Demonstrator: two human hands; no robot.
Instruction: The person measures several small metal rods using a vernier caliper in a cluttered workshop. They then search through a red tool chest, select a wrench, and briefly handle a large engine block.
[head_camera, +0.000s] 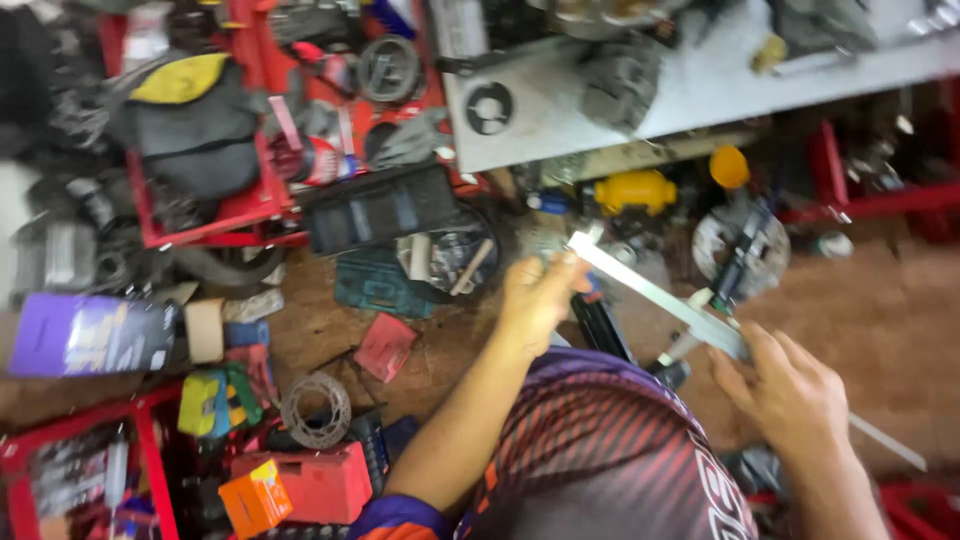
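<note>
Nearest the camera, the right hand (795, 395) closed on the sliding jaw end of a long metal caliper (660, 295), thumb on top as if to steady the slide. The left hand (535, 295) pinched the far tip, so the bar hung level between both hands, above the cluttered floor (900, 300). Motion blur hid the finer finger positions. Below lay a red case (385, 345) and a toothed ring (316, 408); beyond, a grey counter (720, 85) edge.
</note>
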